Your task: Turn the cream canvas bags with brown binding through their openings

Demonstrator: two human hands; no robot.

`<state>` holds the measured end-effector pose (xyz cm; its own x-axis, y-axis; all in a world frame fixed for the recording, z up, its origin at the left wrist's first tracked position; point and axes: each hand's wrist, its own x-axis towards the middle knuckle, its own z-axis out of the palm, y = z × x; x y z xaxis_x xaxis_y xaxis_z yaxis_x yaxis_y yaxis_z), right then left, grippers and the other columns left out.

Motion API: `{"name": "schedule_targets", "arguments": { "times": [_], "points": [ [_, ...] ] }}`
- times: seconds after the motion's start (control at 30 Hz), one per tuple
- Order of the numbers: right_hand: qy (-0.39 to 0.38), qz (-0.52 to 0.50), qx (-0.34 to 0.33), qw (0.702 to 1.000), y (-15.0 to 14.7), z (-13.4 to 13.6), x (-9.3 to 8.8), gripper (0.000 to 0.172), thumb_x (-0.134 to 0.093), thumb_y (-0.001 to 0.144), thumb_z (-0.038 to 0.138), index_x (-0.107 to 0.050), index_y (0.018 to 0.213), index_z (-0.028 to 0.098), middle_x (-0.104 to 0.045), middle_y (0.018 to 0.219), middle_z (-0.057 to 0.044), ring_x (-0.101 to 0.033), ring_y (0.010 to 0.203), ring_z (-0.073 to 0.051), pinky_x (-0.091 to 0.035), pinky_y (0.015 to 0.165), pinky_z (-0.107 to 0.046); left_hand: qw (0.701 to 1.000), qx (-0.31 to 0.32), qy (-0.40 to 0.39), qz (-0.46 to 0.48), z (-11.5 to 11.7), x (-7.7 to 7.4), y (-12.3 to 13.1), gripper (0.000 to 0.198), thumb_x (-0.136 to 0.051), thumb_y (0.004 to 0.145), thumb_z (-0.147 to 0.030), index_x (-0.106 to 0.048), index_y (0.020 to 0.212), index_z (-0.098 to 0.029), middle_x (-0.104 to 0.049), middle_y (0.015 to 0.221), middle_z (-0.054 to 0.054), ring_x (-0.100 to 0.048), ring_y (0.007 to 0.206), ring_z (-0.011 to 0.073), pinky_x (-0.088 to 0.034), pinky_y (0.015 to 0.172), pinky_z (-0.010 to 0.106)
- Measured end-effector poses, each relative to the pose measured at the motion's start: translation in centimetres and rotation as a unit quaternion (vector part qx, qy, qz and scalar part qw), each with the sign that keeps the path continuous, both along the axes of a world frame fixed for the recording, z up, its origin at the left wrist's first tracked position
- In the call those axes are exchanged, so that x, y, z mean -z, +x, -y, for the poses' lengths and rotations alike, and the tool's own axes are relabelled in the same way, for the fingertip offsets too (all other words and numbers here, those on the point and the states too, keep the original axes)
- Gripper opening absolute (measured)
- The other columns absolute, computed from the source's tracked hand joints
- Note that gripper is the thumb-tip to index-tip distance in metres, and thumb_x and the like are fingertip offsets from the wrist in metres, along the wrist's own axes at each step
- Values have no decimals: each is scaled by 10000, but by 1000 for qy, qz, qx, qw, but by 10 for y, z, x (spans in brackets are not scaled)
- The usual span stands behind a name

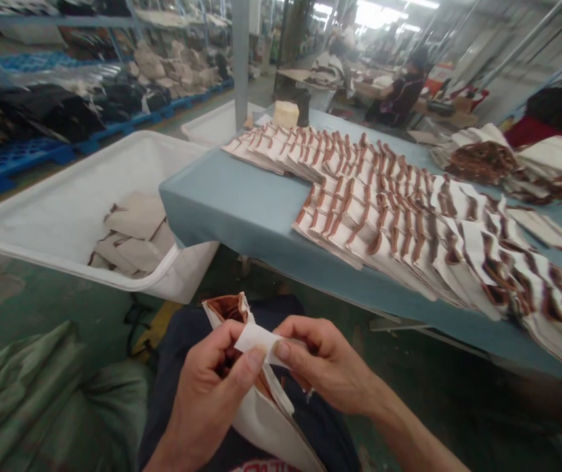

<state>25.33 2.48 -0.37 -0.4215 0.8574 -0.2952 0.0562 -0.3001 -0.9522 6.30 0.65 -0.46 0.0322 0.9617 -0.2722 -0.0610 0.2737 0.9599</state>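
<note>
At lower centre, the left hand pinched a white slip above a brown-lined cream cloth piece, lap-supported apparently for steadiness; the right hand pinched its opposite end, presumably for control. At right, similar pieces overlapped, likely for access.

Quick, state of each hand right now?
Left hand: closed, pinching the white strip.
Right hand: closed, pinching the same white strip.

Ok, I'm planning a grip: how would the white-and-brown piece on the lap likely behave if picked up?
The white-and-brown piece is probably pliable, since it seems to bend across the lap. It may be light for its size, as its open end looks hollow and thin-edged.
</note>
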Motion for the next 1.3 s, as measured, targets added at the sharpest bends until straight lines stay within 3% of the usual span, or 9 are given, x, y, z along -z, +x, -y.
{"name": "schedule_targets", "arguments": {
  "times": [0.17, 0.63, 0.87, 1.03, 1.3],
  "points": [
    [-10, -9, -6, 1000, -4, 5, 6, 643, -699, 923, 805, -632, 889, 167, -508, 597, 68, -380, 485, -62, -271, 446, -194, 1000, -21, -12, 5, 2, -2, -3, 360, -810, 855, -495, -691, 724, -181, -635, 548, -20, -499, 471, 102, -357, 461, 185],
    [-27, -8, 0, 1000, 5, 13, 11, 646, -753, 880, 798, -584, 793, 180, -475, 605, 78, -367, 501, -58, -259, 463, -208, 994, -69, -80, 35, 6, 4, -12, 348, -897, 729, -449, -665, 722, -190, -642, 517, -45, -536, 418, 100, -369, 433, 169],
    [-41, -18, 2, 999, 7, 20, 20, 658, -729, 885, 817, -583, 819, 179, -469, 624, 76, -359, 509, -61, -250, 469, -216, 996, -61, -66, 21, 9, 26, -18, 411, -839, 820, -549, -656, 738, -191, -625, 540, -34, -488, 442, 104, -362, 422, 182],
    [-27, -12, 4, 1000, 13, 22, 22, 662, -708, 902, 819, -593, 809, 174, -472, 623, 74, -373, 518, -62, -266, 478, -214, 994, -97, -48, 13, 6, 37, -20, 412, -809, 854, -567, -639, 766, -203, -628, 590, -42, -489, 482, 111, -385, 445, 191],
    [-14, -12, 23, 1000, 21, 21, 26, 635, -711, 914, 799, -615, 818, 178, -482, 638, 68, -408, 524, -70, -298, 479, -219, 994, -94, -28, -58, 5, 31, -12, 389, -771, 898, -569, -668, 829, -201, -657, 648, -30, -498, 529, 130, -385, 467, 206]
  ]
}}
